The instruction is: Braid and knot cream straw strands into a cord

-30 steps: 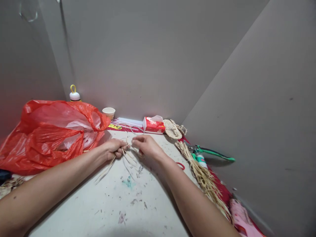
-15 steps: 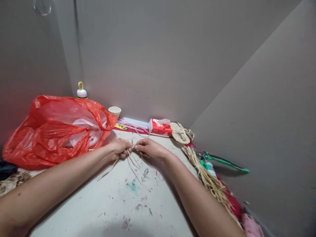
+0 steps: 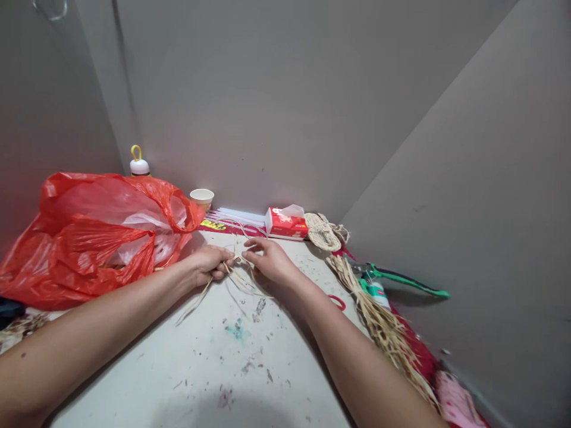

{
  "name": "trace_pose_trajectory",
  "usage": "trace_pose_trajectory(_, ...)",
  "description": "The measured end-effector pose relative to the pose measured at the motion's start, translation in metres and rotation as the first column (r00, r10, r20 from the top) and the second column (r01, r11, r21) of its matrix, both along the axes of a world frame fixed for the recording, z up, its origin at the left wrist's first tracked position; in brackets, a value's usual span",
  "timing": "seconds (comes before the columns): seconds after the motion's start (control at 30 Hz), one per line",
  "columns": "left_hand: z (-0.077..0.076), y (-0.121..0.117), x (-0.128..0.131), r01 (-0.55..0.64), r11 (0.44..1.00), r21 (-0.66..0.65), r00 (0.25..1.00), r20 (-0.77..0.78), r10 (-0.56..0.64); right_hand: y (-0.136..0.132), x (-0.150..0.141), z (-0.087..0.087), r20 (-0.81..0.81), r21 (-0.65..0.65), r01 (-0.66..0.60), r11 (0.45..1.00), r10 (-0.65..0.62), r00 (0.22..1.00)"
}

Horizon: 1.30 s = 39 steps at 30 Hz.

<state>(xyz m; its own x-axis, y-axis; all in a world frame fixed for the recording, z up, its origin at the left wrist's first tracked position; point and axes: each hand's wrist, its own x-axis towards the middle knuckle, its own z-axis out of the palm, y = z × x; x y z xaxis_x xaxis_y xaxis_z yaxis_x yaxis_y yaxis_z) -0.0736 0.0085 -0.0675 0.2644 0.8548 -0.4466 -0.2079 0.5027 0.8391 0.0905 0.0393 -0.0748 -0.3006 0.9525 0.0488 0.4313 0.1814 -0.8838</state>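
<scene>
My left hand (image 3: pixel 213 263) is closed, pinching a small cluster of pale straw strands (image 3: pixel 238 259) above the white table (image 3: pixel 196 356). Loose ends of the straw splay out below the fingers and towards the lower left, and one end sticks up. Just right of the crossing strands is my right hand (image 3: pixel 267 260), with thumb and forefinger apart. Its lower fingers are partly hidden. A strand trails out beneath the right hand.
A red plastic bag (image 3: pixel 98 238) fills the left side. Along the back stand a paper cup (image 3: pixel 202 199), a tissue pack (image 3: pixel 286 223) and woven straw pieces (image 3: pixel 322 233). A straw bundle (image 3: pixel 375 315), green-handled shears (image 3: pixel 408 282) and a red ring (image 3: pixel 338 302) lie right.
My right hand's thumb and forefinger have parted from the knot of straw and moved slightly right. The left hand keeps its pinch. The whole view has shifted a little.
</scene>
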Motion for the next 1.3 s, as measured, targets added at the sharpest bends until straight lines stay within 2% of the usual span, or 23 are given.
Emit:
trace_pose_trajectory(0.07, 0.000, 0.000, 0.002, -0.017, 0.999, 0.027, 0.999, -0.028, 0.018, -0.004, 0.000, 0.007, -0.013, 0.138, 0.117, 0.983, -0.116, 0.993)
trace_pose_trajectory(0.1, 0.000, -0.001, 0.003, -0.026, 0.999, 0.039, 0.999, -0.044, 0.027, -0.007, -0.001, 0.010, -0.003, 0.130, 0.112, 0.985, -0.112, 0.994)
trace_pose_trajectory(0.17, 0.000, -0.002, 0.005, -0.042, 0.998, 0.051, 0.996, -0.079, 0.046, -0.013, -0.004, 0.014, 0.047, -0.015, 0.029, 0.999, -0.029, 0.998)
trace_pose_trajectory(0.23, -0.001, -0.003, 0.007, -0.058, 0.997, 0.055, 0.991, -0.118, 0.065, -0.019, -0.010, 0.014, 0.064, -0.164, -0.018, 0.986, 0.029, 0.998)
trace_pose_trajectory(0.37, -0.003, -0.005, 0.008, -0.057, 0.995, 0.083, 0.980, -0.186, 0.072, -0.025, -0.020, 0.007, -0.023, -0.276, 0.060, 0.959, -0.069, 0.997)
trace_pose_trajectory(0.53, -0.004, -0.005, 0.007, -0.046, 0.992, 0.114, 0.966, -0.249, 0.074, -0.025, -0.021, 0.004, -0.133, -0.390, 0.025, 0.921, -0.083, 0.988)
trace_pose_trajectory(0.63, -0.004, -0.005, 0.008, -0.048, 0.990, 0.134, 0.960, -0.267, 0.082, -0.023, -0.019, 0.003, -0.127, -0.392, 0.010, 0.920, -0.065, 0.990)
trace_pose_trajectory(0.8, -0.009, -0.006, 0.011, -0.033, 0.981, 0.191, 0.955, -0.283, 0.087, -0.025, -0.018, 0.003, -0.034, -0.310, 0.008, 0.951, -0.020, 0.999)
trace_pose_trajectory(1.0, -0.006, -0.008, 0.012, -0.077, 0.981, 0.180, 0.955, -0.271, 0.125, -0.020, -0.001, 0.015, -0.129, -0.364, -0.096, 0.927, 0.052, 0.990)
trace_pose_trajectory(1.17, 0.000, -0.008, 0.011, -0.054, 0.988, 0.143, 0.959, -0.267, 0.091, -0.008, 0.021, 0.030, -0.201, -0.257, -0.036, 0.966, -0.017, 0.980)
trace_pose_trajectory(1.3, -0.002, -0.006, 0.010, -0.041, 0.988, 0.149, 0.969, -0.237, 0.076, -0.007, 0.017, 0.026, -0.267, -0.270, -0.054, 0.961, -0.021, 0.963)
